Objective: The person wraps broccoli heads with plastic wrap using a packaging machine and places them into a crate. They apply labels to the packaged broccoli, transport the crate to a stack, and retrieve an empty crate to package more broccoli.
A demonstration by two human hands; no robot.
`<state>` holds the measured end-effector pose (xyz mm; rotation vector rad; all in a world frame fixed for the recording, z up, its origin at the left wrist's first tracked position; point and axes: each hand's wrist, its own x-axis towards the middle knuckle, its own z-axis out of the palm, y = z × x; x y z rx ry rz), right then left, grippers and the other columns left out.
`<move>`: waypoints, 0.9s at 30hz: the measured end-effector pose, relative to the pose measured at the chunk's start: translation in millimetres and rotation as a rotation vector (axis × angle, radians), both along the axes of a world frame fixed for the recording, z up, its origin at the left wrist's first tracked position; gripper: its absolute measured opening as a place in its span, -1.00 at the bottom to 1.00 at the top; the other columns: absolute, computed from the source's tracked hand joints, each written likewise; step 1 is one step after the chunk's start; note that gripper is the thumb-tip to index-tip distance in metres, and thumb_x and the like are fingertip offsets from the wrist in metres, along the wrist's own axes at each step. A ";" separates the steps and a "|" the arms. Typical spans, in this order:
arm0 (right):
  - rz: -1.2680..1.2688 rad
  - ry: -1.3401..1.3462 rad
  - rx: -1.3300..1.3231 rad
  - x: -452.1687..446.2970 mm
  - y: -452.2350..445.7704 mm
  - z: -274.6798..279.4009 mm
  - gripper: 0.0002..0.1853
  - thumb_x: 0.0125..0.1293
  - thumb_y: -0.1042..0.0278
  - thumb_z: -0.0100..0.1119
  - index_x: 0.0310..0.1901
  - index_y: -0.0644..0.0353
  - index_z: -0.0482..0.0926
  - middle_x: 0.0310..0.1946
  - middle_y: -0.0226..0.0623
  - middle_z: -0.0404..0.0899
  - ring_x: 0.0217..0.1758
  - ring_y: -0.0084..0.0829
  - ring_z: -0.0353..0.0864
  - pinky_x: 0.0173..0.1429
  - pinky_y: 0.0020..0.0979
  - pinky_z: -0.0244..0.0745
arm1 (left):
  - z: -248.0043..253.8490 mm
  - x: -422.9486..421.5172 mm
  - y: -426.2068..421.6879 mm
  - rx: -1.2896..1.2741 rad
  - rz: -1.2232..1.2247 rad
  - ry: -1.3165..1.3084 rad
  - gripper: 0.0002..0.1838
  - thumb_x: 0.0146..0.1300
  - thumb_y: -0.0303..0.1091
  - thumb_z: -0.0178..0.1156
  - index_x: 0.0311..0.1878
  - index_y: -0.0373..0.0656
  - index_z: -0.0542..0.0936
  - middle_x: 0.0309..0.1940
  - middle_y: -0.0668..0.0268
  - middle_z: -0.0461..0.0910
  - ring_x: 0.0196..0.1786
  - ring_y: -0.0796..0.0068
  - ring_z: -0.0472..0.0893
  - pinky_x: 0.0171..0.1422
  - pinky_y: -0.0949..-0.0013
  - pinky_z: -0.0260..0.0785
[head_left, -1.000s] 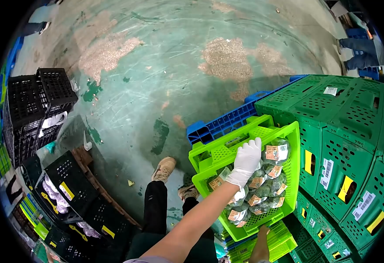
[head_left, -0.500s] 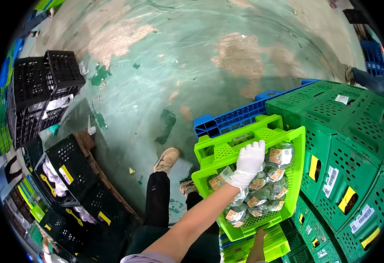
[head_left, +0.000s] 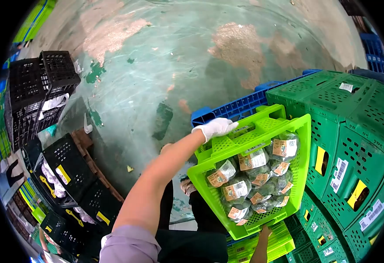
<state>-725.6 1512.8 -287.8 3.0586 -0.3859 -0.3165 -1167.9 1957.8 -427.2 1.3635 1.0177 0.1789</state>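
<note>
The lime-green crate (head_left: 303,168) was filled with bagged green vegetables (head_left: 236,190) but not yet level, beside the green stacked crates (head_left: 352,151) at right; our gloved left hand (head_left: 216,128) reached its far side; our right hand (head_left: 265,230) met its near edge; we could not tell either grip.

Loads of room over floor (head_left: 192,74) ahead tbh, between black crates (head_left: 54,83) on left and blue pallet (head_left: 249,101). Right side's basically walled off, green crates (head_left: 308,107) just beside lime crate (head_left: 306,151). Wrapped produce (head_left: 237,191) clogs its inside.
</note>
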 end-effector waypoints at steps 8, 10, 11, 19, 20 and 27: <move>0.021 -0.018 -0.005 0.3 -8.8 -6.6 -0.61 0.24 0.20 0.12 0.04 0.25 0.52 -0.08 -0.08 0.55 -0.09 -0.17 0.55 -0.11 -0.16 0.57 | 5.6 20.3 -1.4 0.010 0.084 0.222 -0.55 0.22 -0.01 0.06 -0.33 -0.30 0.60 -0.31 -0.02 0.60 -0.17 0.02 0.57 -0.07 0.14 0.38; 0.153 0.028 -0.058 2.6 -15.4 -8.5 -0.66 0.24 0.40 0.16 0.04 0.29 0.49 -0.09 -0.03 0.53 -0.19 -0.20 0.57 -0.18 -0.13 0.61 | 14.6 9.7 0.1 0.007 0.124 0.264 -0.57 0.23 -0.03 0.06 -0.31 -0.31 0.58 -0.35 -0.04 0.59 -0.21 -0.01 0.57 -0.08 0.13 0.39; 0.086 0.048 -0.073 -6.1 -4.2 -3.0 -0.68 0.24 0.35 0.18 0.00 0.28 0.52 -0.14 -0.06 0.55 -0.22 -0.24 0.57 -0.25 -0.21 0.59 | 10.4 5.0 1.2 0.025 0.112 0.280 -0.57 0.23 -0.03 0.06 -0.31 -0.30 0.58 -0.35 -0.04 0.59 -0.20 0.00 0.57 -0.07 0.13 0.39; 0.122 -0.019 -0.105 -26.8 8.4 -21.3 -0.56 0.19 0.08 0.18 -0.12 0.36 0.56 -0.22 0.01 0.56 -0.31 -0.18 0.56 -0.34 -0.17 0.55 | 44.7 -61.5 40.9 -0.176 0.247 -0.019 -0.54 0.31 -0.06 -0.03 -0.05 -0.33 0.55 -0.25 0.08 0.63 -0.13 0.33 0.59 0.04 0.32 0.36; 0.135 -0.009 -0.126 -23.3 8.1 -23.4 -0.52 0.22 0.03 0.13 -0.18 0.42 0.58 -0.25 0.06 0.58 -0.28 -0.10 0.58 -0.25 -0.14 0.55 | 73.7 -76.2 41.5 -0.101 0.313 -0.008 -0.50 0.31 -0.03 -0.01 0.04 -0.31 0.51 -0.10 0.13 0.60 -0.01 0.37 0.53 0.13 0.36 0.31; 0.312 -0.011 -0.098 -38.0 11.0 -16.2 -0.59 0.07 0.15 0.18 -0.27 0.43 0.56 -0.28 0.07 0.57 -0.27 -0.07 0.57 -0.26 -0.11 0.49 | 161.0 -69.0 -46.7 0.211 0.045 0.303 -0.30 0.14 0.11 0.15 0.21 -0.19 0.31 -0.04 -0.01 0.50 0.09 0.10 0.48 0.10 0.21 0.38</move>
